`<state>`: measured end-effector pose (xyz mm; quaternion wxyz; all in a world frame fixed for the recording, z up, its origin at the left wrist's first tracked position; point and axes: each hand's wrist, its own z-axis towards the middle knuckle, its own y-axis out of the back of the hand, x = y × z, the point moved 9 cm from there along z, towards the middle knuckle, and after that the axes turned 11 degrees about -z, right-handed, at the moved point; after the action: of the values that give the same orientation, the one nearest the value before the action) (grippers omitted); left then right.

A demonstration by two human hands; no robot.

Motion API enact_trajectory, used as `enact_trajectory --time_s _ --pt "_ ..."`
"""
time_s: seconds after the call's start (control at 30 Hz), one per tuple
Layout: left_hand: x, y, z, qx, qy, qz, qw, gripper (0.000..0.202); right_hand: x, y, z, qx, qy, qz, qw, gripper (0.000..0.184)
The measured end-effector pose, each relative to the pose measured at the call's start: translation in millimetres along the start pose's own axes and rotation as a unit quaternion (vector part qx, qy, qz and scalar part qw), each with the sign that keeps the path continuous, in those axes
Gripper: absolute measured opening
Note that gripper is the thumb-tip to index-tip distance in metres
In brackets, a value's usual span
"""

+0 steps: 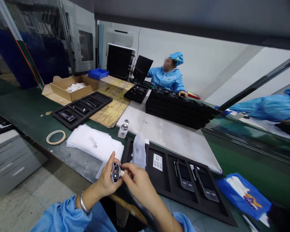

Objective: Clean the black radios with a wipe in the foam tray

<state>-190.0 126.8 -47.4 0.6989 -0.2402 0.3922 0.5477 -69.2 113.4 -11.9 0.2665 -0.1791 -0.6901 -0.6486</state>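
My left hand (106, 178) is closed around a small dark handheld device (115, 172), turned end-on so that an orange dot and a white dot show. Pale wrapping edges the device. My right hand (137, 180) pinches at the device's right side, where a small white bit (121, 173) shows at the fingertips; I cannot tell whether it is held or worn. Just beyond, a translucent white bag (139, 151) lies over the left end of a black foam tray (168, 185). That tray also holds a label sheet (158, 162) and two handheld devices (185, 175).
White bags (94, 141) are piled left of the tray, near a tape roll (56, 137) and a pump bottle (123, 129). Farther back are another device tray (82, 109), a carton (73, 88) and stacked black trays (178, 108). A blue bin (244, 196) stands right. Two co-workers sit across.
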Motion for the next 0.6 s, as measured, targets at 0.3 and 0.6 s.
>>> enact_trajectory --time_s 0.3,0.6 --pt "-3 -0.4 -7 -0.011 -0.028 0.039 0.999 0.089 18 6 -7 -0.041 0.039 -0.081 0.995 0.014" --pt "-5 14.5 -10 -0.008 0.030 0.047 0.998 0.104 60 58 -24 -0.198 0.195 0.023 0.960 0.018"
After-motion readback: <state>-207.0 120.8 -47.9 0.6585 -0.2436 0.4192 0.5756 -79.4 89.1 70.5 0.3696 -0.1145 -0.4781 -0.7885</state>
